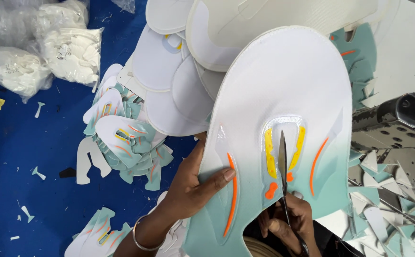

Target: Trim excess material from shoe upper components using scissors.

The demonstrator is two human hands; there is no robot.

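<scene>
Nearest to the camera, the right hand (pixel 286 223) is closed around the handles of the scissors (pixel 283 176), low in the middle of the view. The blades point away from the person, almost straight up the picture, and they lie in the centre slot of the shoe panel (pixel 283 95), between the two yellow strips (pixel 270 152).

The left hand (pixel 193 185) grips the left edge of this panel. Its thumb presses on top, just beside the long orange stripe (pixel 232 195), and the other fingers are hidden under the panel. A metal bangle (pixel 138 235) is on that wrist.

The panel is white at the far end and turquoise near the hands. Its long axis runs from the hands away, in line with the blades.

Farther, on the blue table (pixel 26 166), lie piles of similar cut panels (pixel 126 138), and bags of white pieces (pixel 69 52) at the far left.
</scene>
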